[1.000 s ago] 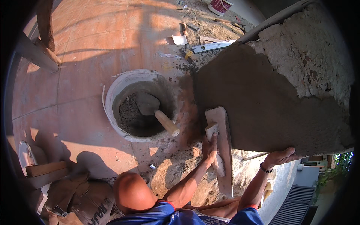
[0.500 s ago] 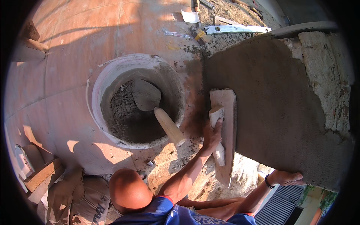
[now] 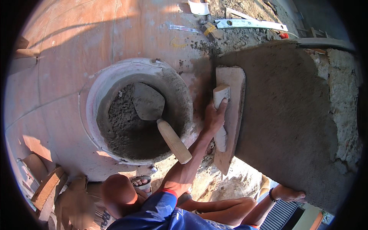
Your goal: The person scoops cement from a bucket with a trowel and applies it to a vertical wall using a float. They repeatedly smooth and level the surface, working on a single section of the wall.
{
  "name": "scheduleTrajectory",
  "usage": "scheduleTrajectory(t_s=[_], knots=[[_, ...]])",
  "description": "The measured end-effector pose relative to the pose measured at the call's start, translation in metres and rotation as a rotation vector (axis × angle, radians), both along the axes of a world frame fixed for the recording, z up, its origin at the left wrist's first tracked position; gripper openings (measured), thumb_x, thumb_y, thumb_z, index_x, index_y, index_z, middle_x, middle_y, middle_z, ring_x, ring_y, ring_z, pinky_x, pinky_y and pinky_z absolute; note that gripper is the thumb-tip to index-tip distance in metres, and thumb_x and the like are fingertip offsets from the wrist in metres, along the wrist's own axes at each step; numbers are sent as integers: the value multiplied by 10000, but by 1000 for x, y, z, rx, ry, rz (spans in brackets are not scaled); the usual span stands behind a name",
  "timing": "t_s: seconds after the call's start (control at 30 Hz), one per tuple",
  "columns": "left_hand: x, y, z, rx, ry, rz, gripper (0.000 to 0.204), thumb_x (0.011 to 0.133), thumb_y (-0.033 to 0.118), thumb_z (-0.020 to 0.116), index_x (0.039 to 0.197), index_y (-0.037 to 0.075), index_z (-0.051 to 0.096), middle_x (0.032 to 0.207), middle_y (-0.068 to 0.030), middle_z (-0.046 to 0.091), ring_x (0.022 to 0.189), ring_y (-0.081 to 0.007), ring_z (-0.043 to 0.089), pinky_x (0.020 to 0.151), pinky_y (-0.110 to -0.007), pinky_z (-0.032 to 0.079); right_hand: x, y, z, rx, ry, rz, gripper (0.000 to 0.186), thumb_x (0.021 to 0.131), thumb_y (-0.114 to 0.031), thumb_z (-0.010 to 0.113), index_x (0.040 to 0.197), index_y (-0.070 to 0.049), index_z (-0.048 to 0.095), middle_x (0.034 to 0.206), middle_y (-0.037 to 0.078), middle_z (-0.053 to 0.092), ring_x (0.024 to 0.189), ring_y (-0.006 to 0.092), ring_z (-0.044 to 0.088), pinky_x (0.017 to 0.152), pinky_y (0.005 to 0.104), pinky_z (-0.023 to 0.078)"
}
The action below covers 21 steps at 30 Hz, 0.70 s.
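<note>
My left hand [image 3: 215,115] grips the handle of a long wooden float [image 3: 231,119], whose blade lies along the left edge of a dark, freshly plastered surface [image 3: 280,107]. My right hand [image 3: 289,193], with a dark bracelet at the wrist, rests at that surface's lower edge, fingers extended. Just left of the float stands a round white bucket [image 3: 100,92] with grey mortar [image 3: 124,130] in it. A trowel [image 3: 147,101] lies across the mortar, its wooden handle sticking over the near rim. A rough pale patch [image 3: 343,107] remains uncovered at the surface's right.
Reddish tiles [image 3: 65,65] surround the bucket. Beyond are a white spirit level [image 3: 251,23], rubble [image 3: 245,38] and a white scrap [image 3: 198,7]. Timber offcuts [image 3: 48,188] and a brown sack [image 3: 76,201] lie at lower left, wooden posts [image 3: 25,53] at upper left.
My left hand has pushed the float upward along the plastered surface's edge, away from me. The view has shifted, and my right hand now appears lower in the picture, still at the lower edge.
</note>
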State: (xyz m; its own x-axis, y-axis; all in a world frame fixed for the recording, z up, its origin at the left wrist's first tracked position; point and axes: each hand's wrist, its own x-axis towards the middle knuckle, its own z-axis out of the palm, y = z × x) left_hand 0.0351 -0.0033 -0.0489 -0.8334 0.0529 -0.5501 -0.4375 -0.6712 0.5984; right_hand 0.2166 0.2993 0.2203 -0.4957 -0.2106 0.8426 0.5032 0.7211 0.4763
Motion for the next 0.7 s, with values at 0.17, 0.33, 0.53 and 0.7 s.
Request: scheduleTrajectory(t_s=[0.17, 0.33, 0.53, 0.7], knots=[[24, 20, 1, -100, -2, 10, 415, 920, 322, 622, 1139, -28, 577, 854, -131, 670, 759, -225, 652, 687, -352, 507, -43, -88, -2, -932, 315, 523, 768, 939, -619, 315, 1402, -23, 177, 1271, 173, 408, 1179, 247, 508, 926, 526, 506], [-37, -7, -13, -95, 15, 61, 394, 916, 329, 620, 1080, -30, 602, 888, -170, 683, 825, -259, 669, 751, -375, 507, -43, -98, 2, -866, 299, 440, 703, 938, -626, 301, 1354, -61, 267, 1289, 178, 376, 1191, 271, 498, 919, 538, 508], [-27, -21, -12, -40, -59, -72, 391, 910, 329, 626, 1056, -33, 612, 888, -188, 681, 829, -273, 672, 746, -388, 507, -48, -108, 0, -915, 310, 516, 716, 941, -590, 337, 1444, -104, 186, 1339, 188, 333, 1267, 325, 436, 951, 609, 472], [17, 17, -35, -150, 14, 82, 427, 895, 342, 639, 1103, -28, 596, 910, -199, 681, 840, -303, 674, 747, -396, 512, -66, -120, -6, -984, 357, 584, 729, 966, -556, 296, 1500, -104, 89, 1432, 223, 260, 1335, 375, 368, 976, 590, 485]])
